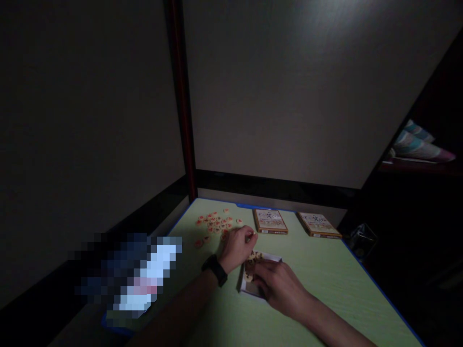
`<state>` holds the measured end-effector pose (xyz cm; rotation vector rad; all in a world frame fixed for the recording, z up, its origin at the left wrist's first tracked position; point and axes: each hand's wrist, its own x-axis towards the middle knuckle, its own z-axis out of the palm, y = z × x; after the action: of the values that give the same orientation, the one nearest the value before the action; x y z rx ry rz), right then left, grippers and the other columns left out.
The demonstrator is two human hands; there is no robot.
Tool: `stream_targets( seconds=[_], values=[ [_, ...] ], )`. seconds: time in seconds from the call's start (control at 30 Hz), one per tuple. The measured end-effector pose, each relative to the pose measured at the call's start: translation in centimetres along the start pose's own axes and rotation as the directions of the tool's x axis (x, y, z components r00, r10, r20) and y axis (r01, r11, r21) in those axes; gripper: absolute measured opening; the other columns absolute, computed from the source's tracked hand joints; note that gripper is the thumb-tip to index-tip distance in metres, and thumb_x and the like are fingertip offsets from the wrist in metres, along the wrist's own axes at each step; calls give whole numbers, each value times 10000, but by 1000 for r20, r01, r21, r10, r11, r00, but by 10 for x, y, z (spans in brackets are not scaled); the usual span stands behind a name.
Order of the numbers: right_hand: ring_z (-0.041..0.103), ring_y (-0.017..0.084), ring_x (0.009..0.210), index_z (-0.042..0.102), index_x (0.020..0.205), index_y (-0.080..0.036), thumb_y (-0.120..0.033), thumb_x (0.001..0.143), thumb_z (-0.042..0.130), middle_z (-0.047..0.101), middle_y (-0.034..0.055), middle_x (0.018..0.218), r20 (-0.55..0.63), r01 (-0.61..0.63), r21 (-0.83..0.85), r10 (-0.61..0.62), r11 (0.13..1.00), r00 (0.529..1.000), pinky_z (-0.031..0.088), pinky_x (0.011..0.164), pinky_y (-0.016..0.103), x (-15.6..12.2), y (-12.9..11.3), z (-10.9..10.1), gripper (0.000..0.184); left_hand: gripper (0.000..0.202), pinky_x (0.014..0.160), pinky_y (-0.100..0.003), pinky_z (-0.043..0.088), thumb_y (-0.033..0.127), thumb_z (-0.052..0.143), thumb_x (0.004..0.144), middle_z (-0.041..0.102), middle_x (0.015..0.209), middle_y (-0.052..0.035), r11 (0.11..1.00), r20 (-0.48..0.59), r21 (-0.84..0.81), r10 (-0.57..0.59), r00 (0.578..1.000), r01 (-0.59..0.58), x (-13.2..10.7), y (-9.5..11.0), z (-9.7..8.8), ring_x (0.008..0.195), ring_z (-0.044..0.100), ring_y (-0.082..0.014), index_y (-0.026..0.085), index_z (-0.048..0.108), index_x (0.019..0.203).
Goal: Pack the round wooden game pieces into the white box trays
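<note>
A shallow open box point(253, 289) lies on the table with several round Chinese chess pieces point(256, 256) along its far and left sides. Over it, my right hand point(284, 288) reaches in from the right, fingers closed together and touching the pieces; the fingertips are partly hidden in shadow. My left hand point(237, 246), with a black watch on the wrist, is just beyond the box's far left corner. Its thumb and forefinger are pinched on a small pale Chinese chess piece, mostly covered. Loose Chinese chess pieces point(217, 223) with red or dark characters lie scattered beyond that hand.
Two flat printed boxes point(271, 222) point(319, 225) lie near the far edge of the green table point(307, 260). A lit, pixelated area point(148, 279) is at the left edge. Walls stand behind and left; a dark shelf with folded cloth point(419, 142) is at right.
</note>
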<state>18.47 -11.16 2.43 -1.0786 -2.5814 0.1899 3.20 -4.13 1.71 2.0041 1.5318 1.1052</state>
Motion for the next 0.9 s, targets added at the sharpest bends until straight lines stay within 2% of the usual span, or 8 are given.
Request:
stream_targets(
  seconds=[0.17, 0.27, 0.37, 0.43, 0.53, 0.73, 0.83, 0.9],
  values=[
    [667, 178, 778, 653, 898, -219, -69, 795, 535, 722, 28, 841, -59, 8, 107, -2, 994, 998, 474, 688, 242, -1, 4, -4, 217, 97, 744, -261, 533, 258, 615, 839, 750, 836, -8, 999, -23, -34, 3, 1000, -4, 2, -2, -2, 755, 678, -159, 229, 690, 892],
    [673, 176, 749, 646, 889, -216, -125, 853, 507, 724, 28, 824, -161, -48, 194, 80, 980, 984, 492, 674, 256, -1, 15, -10, 170, 178, 732, -249, 542, 197, 655, 794, 731, 866, 4, 995, -47, -96, 14, 999, -19, 4, 0, -5, 717, 654, -134, 225, 692, 966],
    [687, 189, 752, 642, 989, -211, -223, 890, 513, 734, 39, 847, -312, -131, 288, 223, 949, 924, 521, 697, 290, 2, 27, -12, 164, 252, 747, -243, 548, 126, 680, 756, 709, 895, 4, 989, -52, -129, 71, 996, -77, 3, 5, -8, 709, 641, -121, 220, 702, 989],
    [688, 190, 730, 630, 1054, -210, -283, 892, 534, 738, 41, 866, -359, -172, 384, 318, 907, 878, 534, 689, 301, 3, 33, -10, 202, 257, 747, -238, 547, 98, 676, 758, 698, 907, -2, 983, -36, -126, 132, 991, -136, 0, 9, -8, 716, 636, -120, 221, 711, 980],
    [685, 188, 701, 628, 1067, -206, -386, 894, 565, 747, 46, 879, -328, -197, 564, 436, 802, 838, 541, 663, 302, 6, 36, -5, 258, 268, 751, -235, 545, 81, 654, 775, 687, 960, -19, 969, -21, -127, 213, 977, -214, -6, 13, -6, 762, 637, -131, 227, 712, 993],
    [671, 214, 705, 658, 848, -169, -575, 752, 704, 739, 72, 774, -252, -140, 820, 570, 555, 782, 530, 649, 317, 13, 38, -2, 420, 158, 768, -249, 540, 158, 650, 817, 678, 937, -29, 924, 31, -161, 355, 934, -346, -15, 14, -2, 807, 631, -146, 220, 710, 950],
    [667, 222, 721, 671, 816, -162, -626, 685, 740, 737, 82, 781, -238, -148, 846, 612, 512, 754, 531, 660, 319, 14, 39, -5, 487, 255, 783, -279, 537, 150, 673, 747, 674, 955, -38, 893, 29, -152, 432, 901, -423, -14, 14, -9, 819, 626, -163, 207, 693, 995],
    [663, 216, 719, 682, 863, -163, -629, 719, 710, 732, 78, 797, -230, -157, 847, 617, 508, 752, 532, 655, 314, 13, 36, -6, 488, 399, 794, -295, 531, 92, 647, 666, 670, 974, -51, 872, 18, -144, 474, 880, -467, -11, 12, -17, 840, 622, -181, 187, 676, 1052]
  ],
)
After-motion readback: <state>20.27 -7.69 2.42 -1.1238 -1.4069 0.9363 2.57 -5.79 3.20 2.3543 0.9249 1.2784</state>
